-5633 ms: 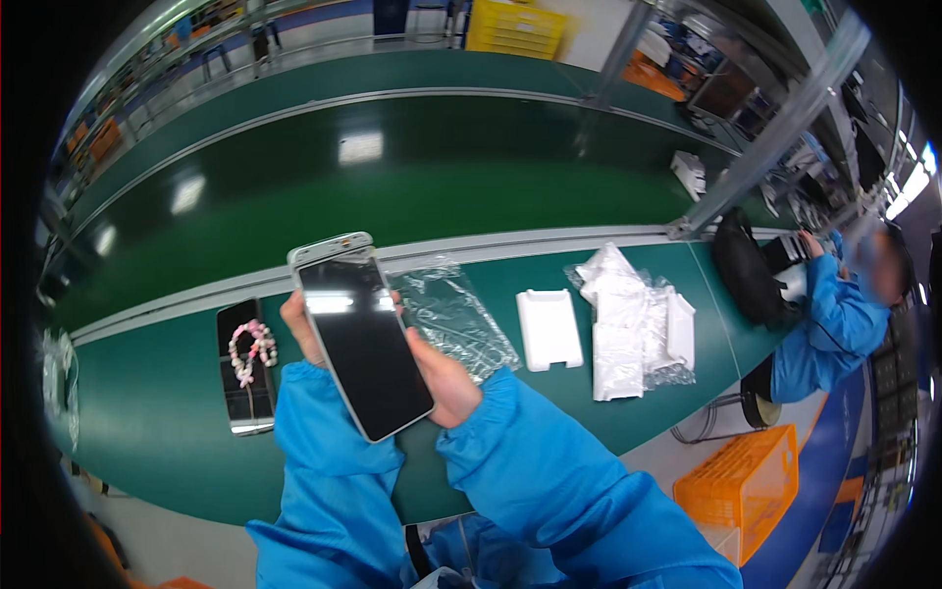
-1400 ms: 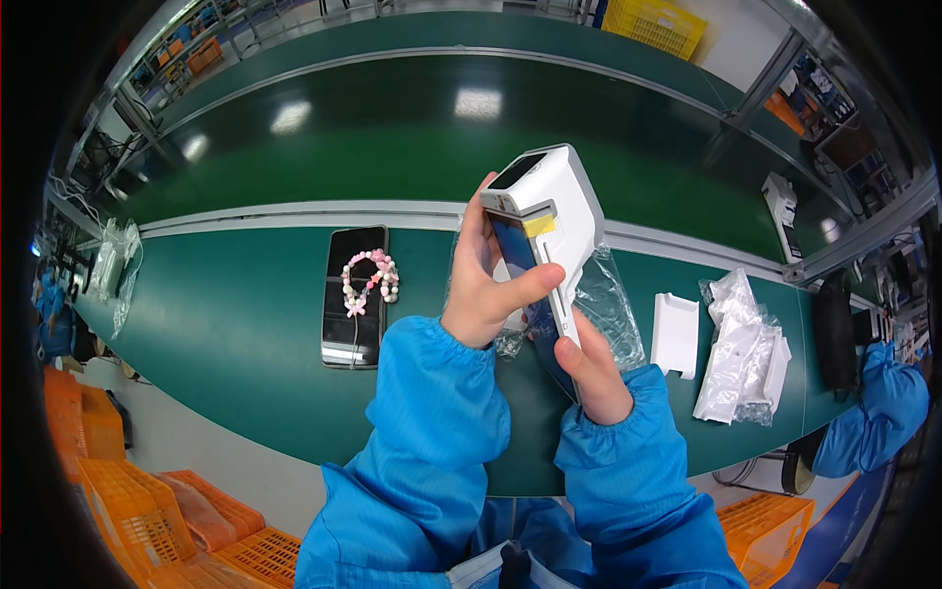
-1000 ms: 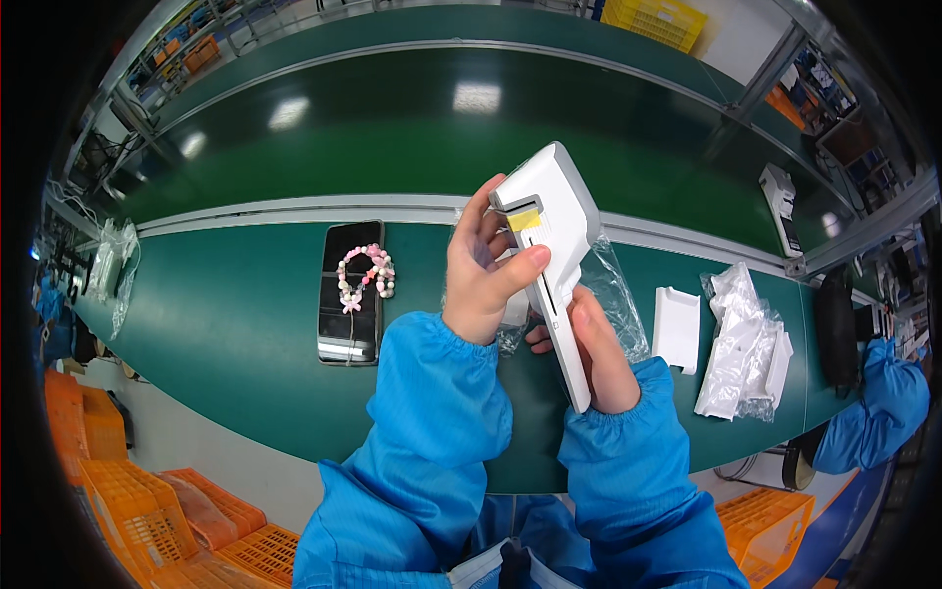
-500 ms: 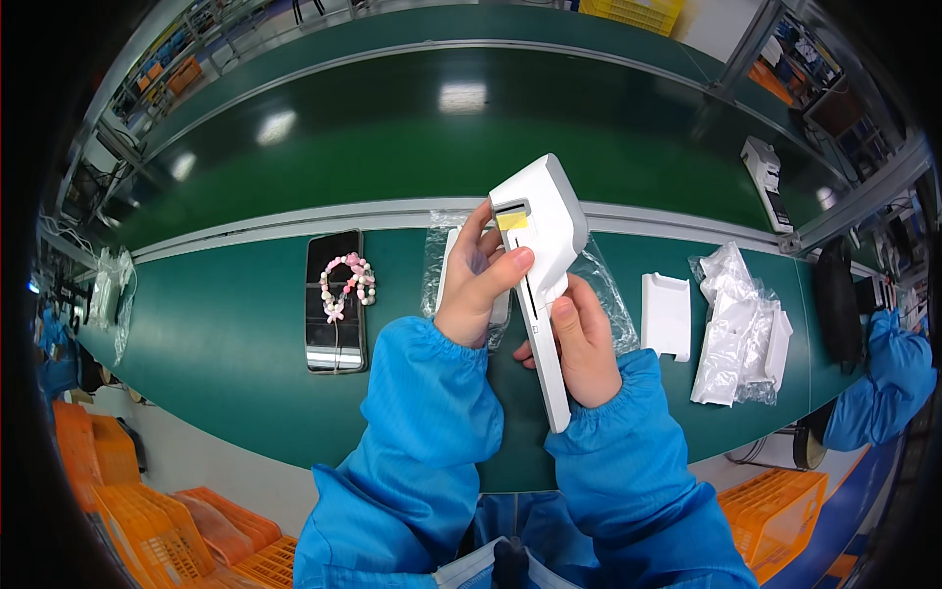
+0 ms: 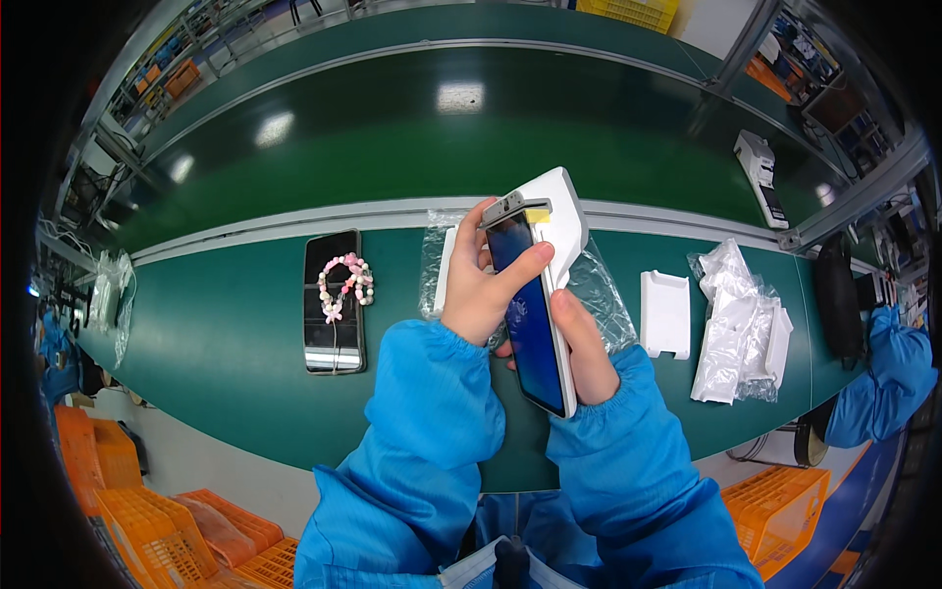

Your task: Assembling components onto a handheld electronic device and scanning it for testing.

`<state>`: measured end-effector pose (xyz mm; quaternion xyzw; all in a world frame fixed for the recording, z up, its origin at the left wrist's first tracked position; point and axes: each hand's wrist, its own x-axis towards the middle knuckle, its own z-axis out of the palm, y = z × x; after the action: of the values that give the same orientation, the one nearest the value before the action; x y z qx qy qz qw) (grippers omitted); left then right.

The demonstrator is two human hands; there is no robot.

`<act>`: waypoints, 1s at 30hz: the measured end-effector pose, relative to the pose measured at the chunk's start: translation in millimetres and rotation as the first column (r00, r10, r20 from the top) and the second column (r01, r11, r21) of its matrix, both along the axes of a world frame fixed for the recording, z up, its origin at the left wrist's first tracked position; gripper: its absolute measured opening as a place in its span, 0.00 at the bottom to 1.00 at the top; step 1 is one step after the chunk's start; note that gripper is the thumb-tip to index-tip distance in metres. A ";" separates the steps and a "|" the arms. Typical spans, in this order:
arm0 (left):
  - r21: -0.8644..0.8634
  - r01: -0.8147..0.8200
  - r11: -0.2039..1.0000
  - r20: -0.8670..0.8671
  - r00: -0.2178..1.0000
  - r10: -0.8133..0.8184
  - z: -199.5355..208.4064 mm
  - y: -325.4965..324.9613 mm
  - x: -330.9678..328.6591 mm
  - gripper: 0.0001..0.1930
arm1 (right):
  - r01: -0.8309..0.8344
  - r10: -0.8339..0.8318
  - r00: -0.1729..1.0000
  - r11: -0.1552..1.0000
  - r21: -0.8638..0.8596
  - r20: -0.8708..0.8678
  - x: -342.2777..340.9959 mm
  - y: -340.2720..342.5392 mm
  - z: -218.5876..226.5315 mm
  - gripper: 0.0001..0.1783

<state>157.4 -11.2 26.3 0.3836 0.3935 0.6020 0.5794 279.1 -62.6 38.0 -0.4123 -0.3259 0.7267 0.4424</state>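
Between my hands is a white handheld payment terminal [image 5: 533, 324], tilted so that its dark blue screen shows and its thick white head points away from me. My left hand [image 5: 488, 290] grips its left edge, the thumb lying across the side near a yellow sticker. My right hand [image 5: 586, 344] closes round the lower right edge, thumb on the white side; some of its fingers are hidden behind the body. Under the terminal, clear plastic bags [image 5: 603, 294] lie on the green bench, with a white part [image 5: 447, 270] partly covered by my left hand.
A black phone [image 5: 335, 348] with a beaded strap lies to the left. To the right are a white cover [image 5: 666, 314] and bagged white parts [image 5: 731, 334]. Another white device [image 5: 760, 177] rests on the conveyor [image 5: 392, 147]. Orange crates [image 5: 157, 535] stand below. A co-worker's blue sleeve [image 5: 883, 383] shows far right.
The terminal has been turned in my hands: its narrow side faced up before, and now its screen shows. Both hands keep their hold in nearly the same place.
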 end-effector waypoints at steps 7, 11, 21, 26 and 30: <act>0.045 -0.212 0.976 -0.019 0.977 0.213 6.1 5.5 -21.6 0.20 | -0.130 0.105 0.904 0.991 -0.034 -0.414 13.4 11.9 5.4 0.38; 0.033 -0.473 0.881 -0.151 0.869 0.472 -11.0 16.7 -19.8 0.16 | -0.078 0.108 0.852 0.994 0.080 -0.512 29.5 35.7 9.6 0.38; 0.193 -0.593 0.781 -0.401 0.679 0.615 -30.1 21.1 -19.9 0.10 | -0.199 0.238 0.921 0.968 0.154 -0.307 23.8 181.0 34.8 0.37; 0.366 -0.409 0.836 -0.678 0.498 0.541 -30.3 18.8 -13.1 0.16 | -0.177 0.208 0.945 0.974 0.140 -0.251 -6.6 248.9 19.1 0.35; 0.376 -0.339 0.862 -0.744 0.445 0.499 -31.0 17.0 -8.1 0.18 | -0.214 0.241 0.943 0.967 0.135 -0.232 -24.0 278.7 0.0 0.36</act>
<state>149.3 5.8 -4.7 0.5565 0.6455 0.5080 0.1247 255.1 216.0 38.0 -0.2540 -0.3528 0.7997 0.4141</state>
